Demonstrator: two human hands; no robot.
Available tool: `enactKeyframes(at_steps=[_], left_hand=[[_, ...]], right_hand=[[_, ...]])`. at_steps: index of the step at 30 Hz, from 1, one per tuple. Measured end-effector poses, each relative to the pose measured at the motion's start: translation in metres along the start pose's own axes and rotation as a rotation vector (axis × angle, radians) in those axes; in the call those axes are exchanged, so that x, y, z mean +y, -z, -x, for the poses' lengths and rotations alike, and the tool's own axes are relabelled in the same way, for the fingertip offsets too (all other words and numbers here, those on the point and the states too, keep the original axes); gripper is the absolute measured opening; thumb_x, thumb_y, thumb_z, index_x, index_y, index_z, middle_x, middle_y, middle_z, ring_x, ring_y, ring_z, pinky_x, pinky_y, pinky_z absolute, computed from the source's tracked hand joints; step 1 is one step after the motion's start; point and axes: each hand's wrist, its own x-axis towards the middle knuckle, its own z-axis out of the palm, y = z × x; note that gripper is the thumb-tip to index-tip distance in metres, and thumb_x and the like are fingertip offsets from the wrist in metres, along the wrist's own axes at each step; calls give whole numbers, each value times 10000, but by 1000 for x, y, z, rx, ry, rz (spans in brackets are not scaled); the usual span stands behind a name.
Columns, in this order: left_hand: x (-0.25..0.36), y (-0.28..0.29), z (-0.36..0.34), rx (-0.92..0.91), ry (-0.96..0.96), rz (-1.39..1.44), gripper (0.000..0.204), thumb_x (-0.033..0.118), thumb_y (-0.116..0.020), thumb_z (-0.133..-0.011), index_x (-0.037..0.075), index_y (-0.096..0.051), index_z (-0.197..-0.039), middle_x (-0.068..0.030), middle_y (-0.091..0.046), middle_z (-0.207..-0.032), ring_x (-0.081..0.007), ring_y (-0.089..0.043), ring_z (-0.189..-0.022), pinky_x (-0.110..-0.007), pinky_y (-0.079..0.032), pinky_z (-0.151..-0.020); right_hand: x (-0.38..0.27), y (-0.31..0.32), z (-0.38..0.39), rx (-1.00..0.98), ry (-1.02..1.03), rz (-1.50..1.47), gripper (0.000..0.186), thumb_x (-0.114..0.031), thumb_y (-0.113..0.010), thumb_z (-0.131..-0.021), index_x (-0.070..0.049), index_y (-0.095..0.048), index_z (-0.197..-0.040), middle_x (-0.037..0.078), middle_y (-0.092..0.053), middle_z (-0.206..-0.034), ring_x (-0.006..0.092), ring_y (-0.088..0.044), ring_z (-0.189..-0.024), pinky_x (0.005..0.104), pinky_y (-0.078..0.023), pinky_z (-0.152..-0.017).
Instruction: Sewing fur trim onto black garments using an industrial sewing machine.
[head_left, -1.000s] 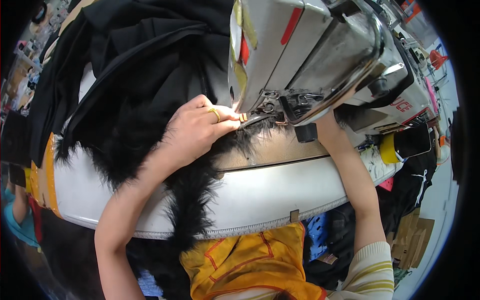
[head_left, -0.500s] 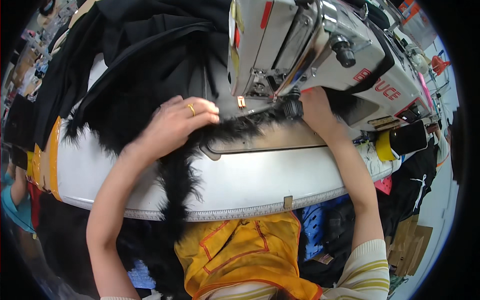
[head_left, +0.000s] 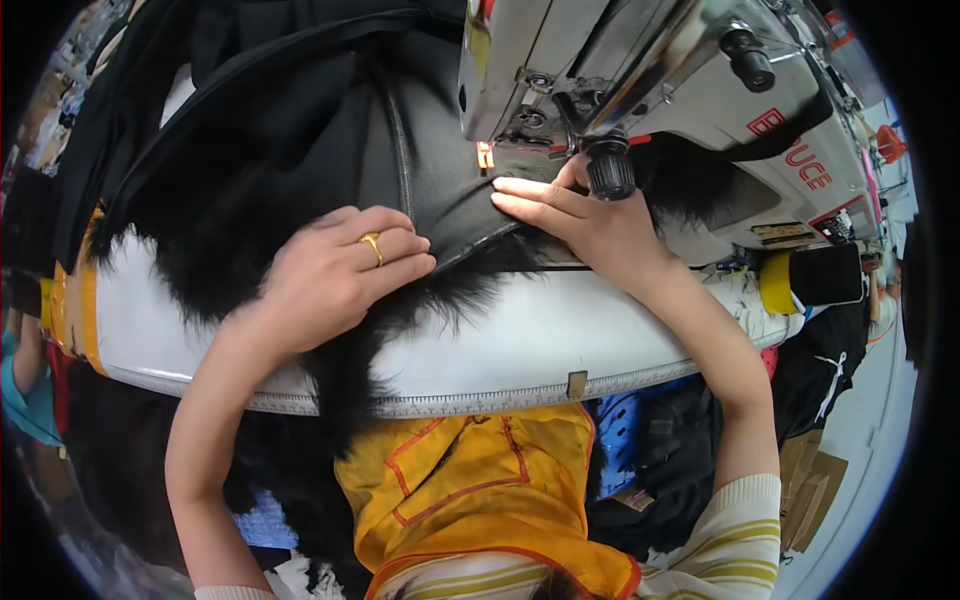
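Note:
Black fabric (head_left: pixel 335 130) with a fluffy, fur-like trim (head_left: pixel 465 290) spreads over the bed of a white sewing machine (head_left: pixel 690 130). My left hand (head_left: pixel 335 270), wearing a gold ring, grips the fabric beside a raised seam; its thumb is hidden. Just in front of the presser foot (head_left: pixel 486 157), a small light shines on the cloth. My right hand (head_left: pixel 600 230) rests there with fingers stretched out and apart, fingertips pressing on a smooth dark panel (head_left: pixel 450 215). A black knob (head_left: pixel 611 170) on the machine covers part of that hand.
A ruler strip (head_left: pixel 480 402) runs along the white table's (head_left: pixel 500 345) front edge. Fur trim hangs over that edge beside the yellow apron (head_left: pixel 470 490). A black-and-yellow object (head_left: pixel 810 278) stands at the right. Blue items (head_left: pixel 617 440) lie below the table.
My right hand has come left from beside the machine's arm onto the cloth before the presser foot. More of the smooth panel shows, and the trim has shifted nearer me. The view has shifted slightly.

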Motion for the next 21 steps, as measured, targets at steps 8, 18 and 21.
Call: enactKeyframes(at_steps=[8,18,21], left_hand=[[-41,-31,-40,151,-77,-169,275,99,-577,-695,75,-646,-961,16,-621,-962,-146,-556,-1019,-279,-472,-780],[-46,-37,-43,207,-122,-109,264,92,-601,-681,67,-665,-936,-2,-641,-1002,-147,-571,-970,-269,-473,-761],[-46,-40,-43,206,-107,-162,256,78,-599,-687,58,-657,-935,-8,-638,-983,-152,-580,-957,-271,-477,-757]], right_hand=[[48,-3,5,-73,-247,-159,81,-155,-618,-723,-139,-658,-791,76,-609,-745,262,-617,-717,358,-487,-615],[58,-37,27,-2,-181,125,51,-121,-624,-671,-128,-641,-719,73,-611,-711,279,-616,-705,399,-478,-630],[57,-33,22,-3,-219,-7,40,-117,-621,-670,-128,-633,-708,80,-608,-695,277,-615,-705,399,-474,-624]])
